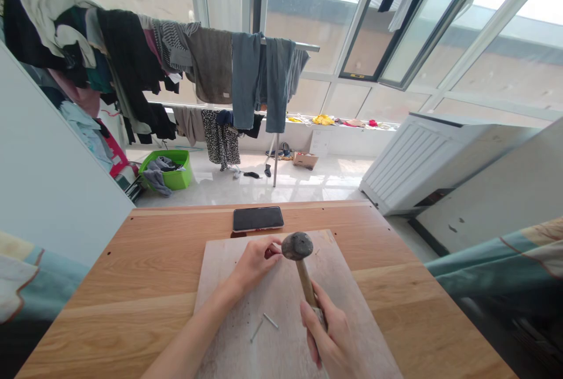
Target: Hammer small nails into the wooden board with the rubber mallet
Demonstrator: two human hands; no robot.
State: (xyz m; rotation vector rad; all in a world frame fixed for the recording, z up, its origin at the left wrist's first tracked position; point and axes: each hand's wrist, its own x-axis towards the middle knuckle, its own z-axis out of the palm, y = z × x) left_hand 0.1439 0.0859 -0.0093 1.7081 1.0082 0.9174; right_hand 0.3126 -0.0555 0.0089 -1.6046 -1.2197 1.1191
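Note:
My right hand [329,332] is wrapped round the wooden handle of a hammer [298,246], whose dark, worn metal head is raised in front of my left hand [257,261]. The fingers of my left hand are pinched together low over a pale wooden board [237,355]; what they hold is hidden by the fingers and hammer head. Two loose nails lie on the board, one nail [271,321] beside another nail [256,330]. A small nail [317,251] shows near the board's far right corner.
Beyond the board, a black phone [258,218] lies on the wooden table [145,273]. Across the floor are a green basket [178,178] with clothes, a drying rack [308,47] hung with laundry, a small cardboard box [305,159] and a white cabinet [409,156] at the right.

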